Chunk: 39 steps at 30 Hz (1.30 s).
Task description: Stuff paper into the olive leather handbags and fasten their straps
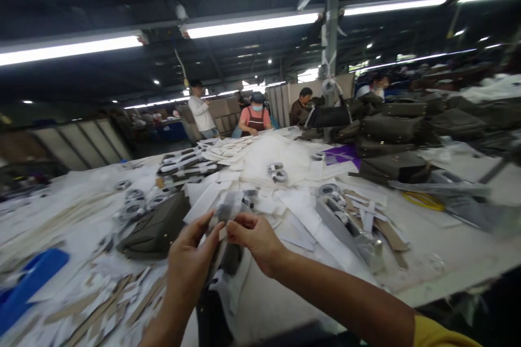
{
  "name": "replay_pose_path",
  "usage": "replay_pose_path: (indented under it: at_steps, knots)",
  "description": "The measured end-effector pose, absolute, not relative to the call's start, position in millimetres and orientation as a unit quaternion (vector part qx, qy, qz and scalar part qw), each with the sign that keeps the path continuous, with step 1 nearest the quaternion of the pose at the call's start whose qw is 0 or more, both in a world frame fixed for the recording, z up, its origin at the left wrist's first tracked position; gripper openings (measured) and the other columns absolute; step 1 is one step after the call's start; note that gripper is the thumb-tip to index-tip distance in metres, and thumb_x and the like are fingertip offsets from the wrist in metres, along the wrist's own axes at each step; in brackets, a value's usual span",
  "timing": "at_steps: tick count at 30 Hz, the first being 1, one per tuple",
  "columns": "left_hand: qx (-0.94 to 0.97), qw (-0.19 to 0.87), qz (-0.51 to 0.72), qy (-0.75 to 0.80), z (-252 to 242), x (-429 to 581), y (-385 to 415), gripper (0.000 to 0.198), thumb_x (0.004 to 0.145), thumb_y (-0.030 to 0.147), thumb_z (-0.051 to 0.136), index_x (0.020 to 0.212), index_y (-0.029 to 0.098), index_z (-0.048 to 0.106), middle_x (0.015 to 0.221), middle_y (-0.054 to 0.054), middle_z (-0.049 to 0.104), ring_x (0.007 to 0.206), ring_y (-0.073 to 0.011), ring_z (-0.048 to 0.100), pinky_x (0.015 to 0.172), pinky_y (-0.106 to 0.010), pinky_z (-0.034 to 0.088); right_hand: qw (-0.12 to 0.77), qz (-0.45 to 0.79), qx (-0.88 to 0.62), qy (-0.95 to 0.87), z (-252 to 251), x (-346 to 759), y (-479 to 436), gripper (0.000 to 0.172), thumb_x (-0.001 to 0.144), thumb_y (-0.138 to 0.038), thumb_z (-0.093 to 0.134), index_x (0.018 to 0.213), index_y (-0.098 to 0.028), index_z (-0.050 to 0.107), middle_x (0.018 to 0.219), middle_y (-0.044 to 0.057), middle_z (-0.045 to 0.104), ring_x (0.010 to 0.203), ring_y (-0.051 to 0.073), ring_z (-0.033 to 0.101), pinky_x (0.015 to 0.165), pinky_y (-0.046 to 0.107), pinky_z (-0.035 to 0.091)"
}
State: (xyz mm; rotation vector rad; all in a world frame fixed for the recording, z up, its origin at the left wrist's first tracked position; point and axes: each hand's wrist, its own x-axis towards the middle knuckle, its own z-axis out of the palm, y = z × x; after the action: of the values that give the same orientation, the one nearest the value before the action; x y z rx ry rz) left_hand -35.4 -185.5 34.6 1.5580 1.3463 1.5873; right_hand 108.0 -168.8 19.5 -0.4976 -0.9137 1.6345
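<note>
Head cam: L hand [189, 252] & R hand [258, 241] meet mid-view, fingertips close tog. Both clamped on a see-thru plastic piece [228, 203], L thumb & fingers on its L side, R thumb & forefinger pinched at near edge; piece sticks up just past the fingertips. Small pale bit [222, 233] btwn thumb tips; blurry, can't tell if it's part of same piece. Just L of grip: dark bag [157, 227], w/ grey-white rolls [133, 205] beyond it. Near side, L: cardboard strips [108, 303]; farther L, blue item [35, 284]. R of grip: grey wrapped bundle [340, 222]. Beyond grip: heap of white sheets [260, 146], then seated co-worker [256, 119] across tbl.
</note>
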Motion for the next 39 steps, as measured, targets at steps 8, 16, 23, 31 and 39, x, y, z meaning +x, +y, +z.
replay_pose_path:
  at_steps: [8,16,23,31,39]
  knots:
    - [0.595,0.212,0.578,0.516,29.3,-26.9,-187.0,0.04,0.083,0.037,0.067,0.119,0.019,0.068,0.119,-0.008,0.07,0.11,-0.0247,0.066,0.102,-0.039,0.049,0.643,0.592,-0.245,-0.42,4.6,84.2,-164.9,0.03,0.081,-0.047,0.073,0.091,-0.02,0.067,0.087,0.002,0.067,0.078,0.016,0.06,0.071,0.027,0.049]
    - [0.625,0.124,0.56,0.53,34.4,-13.6,-201.7,0.041,0.092,0.037,0.053,0.127,0.018,0.063,0.131,-0.009,0.064,0.123,-0.0234,0.059,0.108,-0.037,0.044,0.662,0.496,-0.32,-0.462,4.3,75.6,-165.7,0.033,0.087,-0.052,0.062,0.094,-0.02,0.062,0.078,-0.001,0.059,0.072,0.015,0.055,0.071,0.026,0.047]
    - [0.606,0.078,0.563,0.556,33.6,-23.9,-192.9,0.035,0.094,0.036,0.05,0.119,0.019,0.068,0.117,-0.006,0.072,0.107,-0.0212,0.068,0.096,-0.033,0.053,0.646,0.527,-0.301,-0.464,4.9,74.2,-164.4,0.034,0.082,-0.049,0.07,0.093,-0.018,0.063,0.076,-0.001,0.061,0.069,0.014,0.056,0.064,0.024,0.048]
    - [0.645,-0.191,0.466,0.575,26.9,-19.0,-198.1,0.034,0.096,0.021,0.044,0.123,0.015,0.064,0.119,-0.011,0.071,0.106,-0.0238,0.068,0.094,-0.041,0.056,0.621,0.581,-0.257,-0.459,9.1,76.6,-165.9,0.035,0.079,-0.043,0.075,0.103,-0.019,0.068,0.083,0.002,0.066,0.078,0.016,0.06,0.073,0.027,0.051]
    - [0.701,-0.223,0.383,0.559,26.2,-8.5,-208.3,0.054,0.093,0.015,0.041,0.145,0.004,0.037,0.149,-0.02,0.043,0.141,-0.0269,0.038,0.112,-0.047,0.042,0.618,0.58,-0.273,-0.455,10.1,81.0,-163.7,0.03,0.072,-0.042,0.081,0.079,-0.016,0.066,0.071,-0.001,0.061,0.071,0.014,0.055,0.067,0.025,0.047]
